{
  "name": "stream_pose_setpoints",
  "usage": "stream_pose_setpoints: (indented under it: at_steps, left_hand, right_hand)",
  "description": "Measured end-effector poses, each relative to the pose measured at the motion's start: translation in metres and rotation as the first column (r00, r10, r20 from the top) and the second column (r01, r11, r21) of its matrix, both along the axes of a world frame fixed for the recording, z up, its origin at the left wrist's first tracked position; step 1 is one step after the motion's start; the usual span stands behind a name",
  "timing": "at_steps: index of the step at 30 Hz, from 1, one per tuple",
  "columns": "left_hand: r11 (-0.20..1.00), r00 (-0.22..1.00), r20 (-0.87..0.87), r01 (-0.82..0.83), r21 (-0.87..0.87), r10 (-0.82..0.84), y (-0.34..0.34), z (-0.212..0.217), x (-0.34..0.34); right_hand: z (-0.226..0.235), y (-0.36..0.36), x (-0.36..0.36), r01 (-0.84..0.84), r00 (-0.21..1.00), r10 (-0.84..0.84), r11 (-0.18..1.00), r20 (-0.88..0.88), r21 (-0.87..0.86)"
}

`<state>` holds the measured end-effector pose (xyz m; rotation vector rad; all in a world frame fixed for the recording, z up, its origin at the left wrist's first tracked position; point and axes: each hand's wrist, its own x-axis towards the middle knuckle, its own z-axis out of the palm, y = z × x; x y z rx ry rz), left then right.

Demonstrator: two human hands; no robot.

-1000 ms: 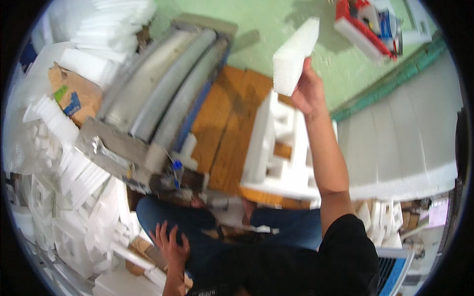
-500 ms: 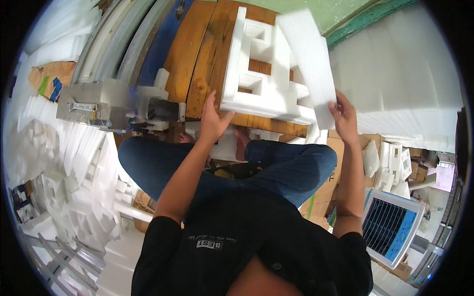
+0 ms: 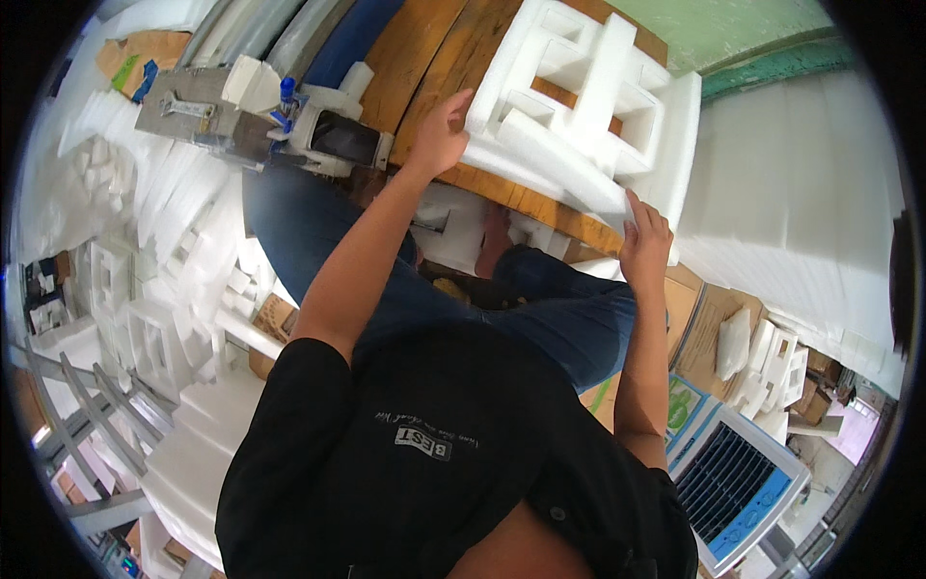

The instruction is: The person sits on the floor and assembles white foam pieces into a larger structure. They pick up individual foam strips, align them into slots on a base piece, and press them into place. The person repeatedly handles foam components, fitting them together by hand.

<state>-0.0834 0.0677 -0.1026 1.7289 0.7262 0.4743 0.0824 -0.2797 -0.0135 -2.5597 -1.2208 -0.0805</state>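
The foam frame (image 3: 603, 87) sits in the upper centre-right of the frame on the wooden tabletop (image 3: 424, 58), its crossbars and open pockets facing up. 1 long foam strip (image 3: 569, 166) lies along its lower side – roughly lined up with it, by my judgement. Whether the strip is fixed there, I cannot tell; its right end remains in hand, so the placing looks unfinished.

The right hand (image 3: 646, 246) has fingers and thumb closed about that end. The left hand (image 3: 439, 143) is by the frame's lower-left corner, thumb and fingers apart, not wrapped around anything; contact is unclear.

Room is uneven: planks show at upper centre between the frame and the rollers (image 3: 289, 43), giving space leftward. On the right, the foam stack (image 3: 781, 193) stands close, and the tabletop's near edge runs just below the strip – little margin there.
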Motion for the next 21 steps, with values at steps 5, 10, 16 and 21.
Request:
stream_pose_setpoints:
  at_steps: [5, 10, 16, 21]
  left_hand:
    - [0.984, 0.995, 0.019, -0.090, -0.153, 0.094, -0.005, 0.028, 0.006]
    - [0.993, 0.994, -0.016, -0.109, -0.046, 0.108, -0.002, 0.025, 0.015]
    - [0.993, 0.995, -0.026, -0.101, -0.060, 0.100, 0.001, 0.012, 0.015]
    - [0.995, 0.995, -0.014, -0.103, -0.018, 0.103, 0.001, 0.012, 0.013]
  right_hand:
    - [-0.007, 0.012, 0.006, -0.004, 0.998, 0.005, 1.000, 0.060, -0.026]
    - [-0.009, 0.020, 0.004, -0.013, 0.994, 0.017, 0.999, 0.110, -0.039]
    - [-0.020, 0.022, 0.003, -0.016, 0.993, 0.019, 1.000, 0.118, -0.019]
    - [-0.027, 0.023, 0.009, -0.004, 0.991, 0.012, 0.998, 0.133, -0.057]
